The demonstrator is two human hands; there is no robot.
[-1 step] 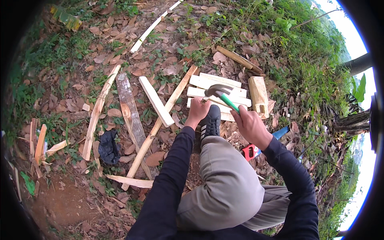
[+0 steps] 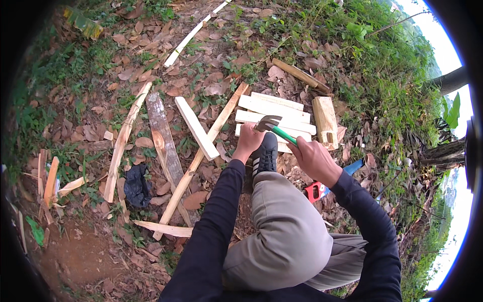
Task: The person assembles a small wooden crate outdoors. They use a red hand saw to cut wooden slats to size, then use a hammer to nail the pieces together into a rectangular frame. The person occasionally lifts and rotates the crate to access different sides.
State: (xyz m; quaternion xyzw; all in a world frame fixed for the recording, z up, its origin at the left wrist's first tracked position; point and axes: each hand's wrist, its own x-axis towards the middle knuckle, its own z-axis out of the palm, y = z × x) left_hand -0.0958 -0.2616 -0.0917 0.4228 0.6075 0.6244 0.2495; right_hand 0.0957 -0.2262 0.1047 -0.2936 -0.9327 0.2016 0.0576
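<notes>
Green-handled hammer in right fingers; narrow gap between edges: planks, block.

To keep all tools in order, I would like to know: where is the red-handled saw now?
In the head view, the saw lies on the ground right of centre, beside the bent knee, partly hidden behind the right wrist.

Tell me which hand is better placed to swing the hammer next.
Right, I'd judge: the right hand holds the hammer by its green handle. The left hand is close beside the hammer head, its fingertips partly hidden, so it looks worse placed to swing.
</notes>
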